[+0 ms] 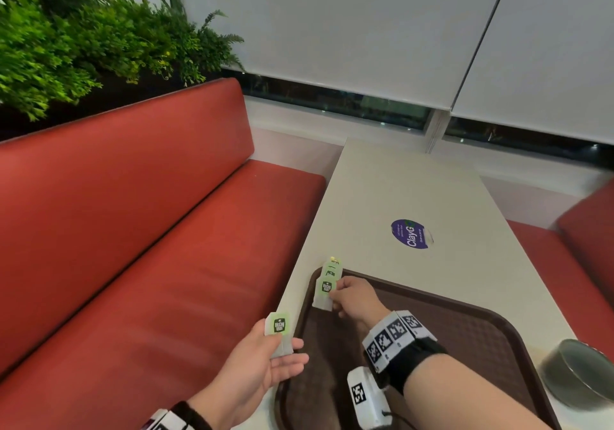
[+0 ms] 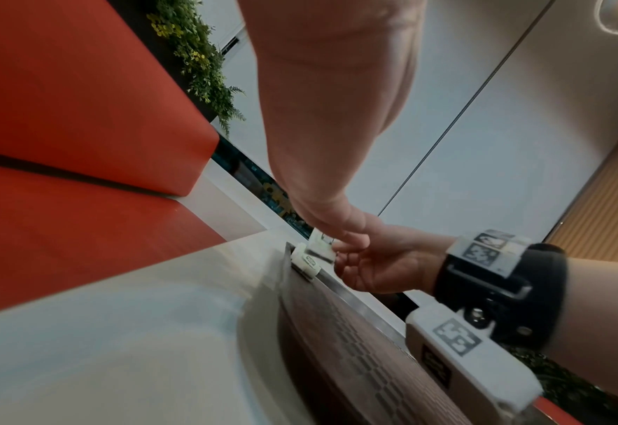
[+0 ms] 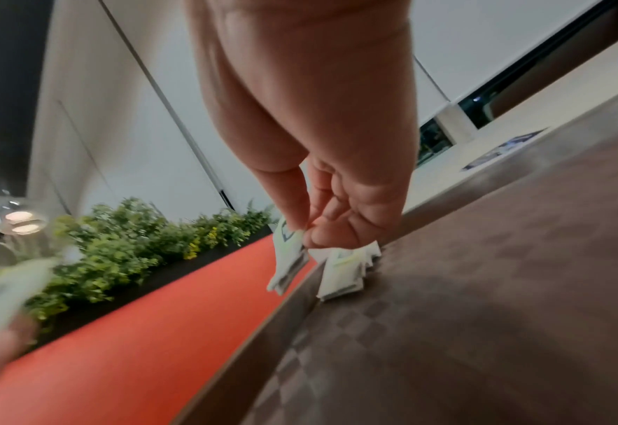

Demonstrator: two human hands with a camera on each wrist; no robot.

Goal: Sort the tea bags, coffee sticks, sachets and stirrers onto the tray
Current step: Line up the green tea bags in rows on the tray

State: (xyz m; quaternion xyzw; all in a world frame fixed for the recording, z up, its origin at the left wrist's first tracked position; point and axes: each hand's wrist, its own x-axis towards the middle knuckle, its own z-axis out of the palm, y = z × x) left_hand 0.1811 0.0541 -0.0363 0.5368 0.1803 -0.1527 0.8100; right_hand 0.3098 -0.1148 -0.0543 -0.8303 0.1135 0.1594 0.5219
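The brown tray lies on the pale table in front of me. A short overlapping row of green-labelled tea bags rests at the tray's far left corner, seen also as the stack in the right wrist view. My right hand reaches across the tray and pinches one tea bag by its edge, just above that corner and beside the row. My left hand hovers palm up past the table's left edge. Its thumb holds another tea bag upright against the fingers.
A dark metal bowl stands on the table to the tray's right. A purple round sticker is stuck on the table beyond the tray. A red bench runs along the left, with plants behind it.
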